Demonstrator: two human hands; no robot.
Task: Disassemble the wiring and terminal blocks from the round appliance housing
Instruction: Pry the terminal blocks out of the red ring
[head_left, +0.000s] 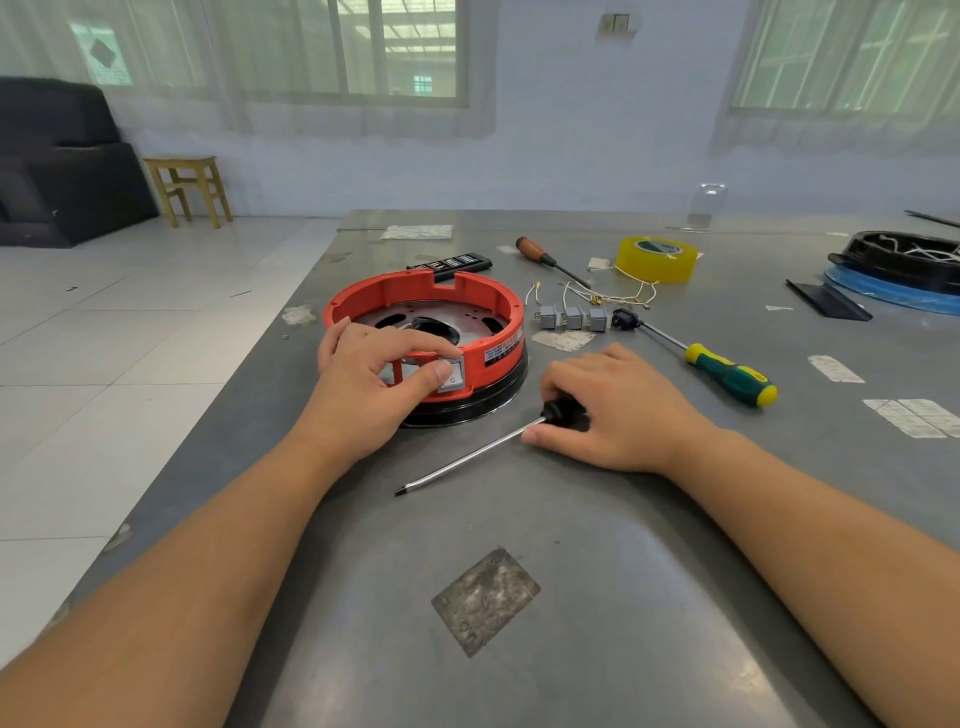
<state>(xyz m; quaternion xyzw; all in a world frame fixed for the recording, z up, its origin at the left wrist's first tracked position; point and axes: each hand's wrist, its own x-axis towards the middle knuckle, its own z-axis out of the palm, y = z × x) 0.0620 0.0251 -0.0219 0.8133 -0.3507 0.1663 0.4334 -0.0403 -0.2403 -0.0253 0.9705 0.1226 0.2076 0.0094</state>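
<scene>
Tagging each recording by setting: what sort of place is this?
Probably a small repair or disassembly workshop: a metal worktable, screwdrivers like the green-and-yellow one, and an opened orange appliance housing.

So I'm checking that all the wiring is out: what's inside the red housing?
Inside the red housing only a bare metal plate with cut-out holes shows, no wires. The left hand covers the near part.

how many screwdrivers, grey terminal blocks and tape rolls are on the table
screwdrivers: 3 (wooden handle, green and yellow handle, black handle under the right hand)
grey terminal blocks: 3 ()
tape rolls: 1 (yellow)
total: 7
</scene>
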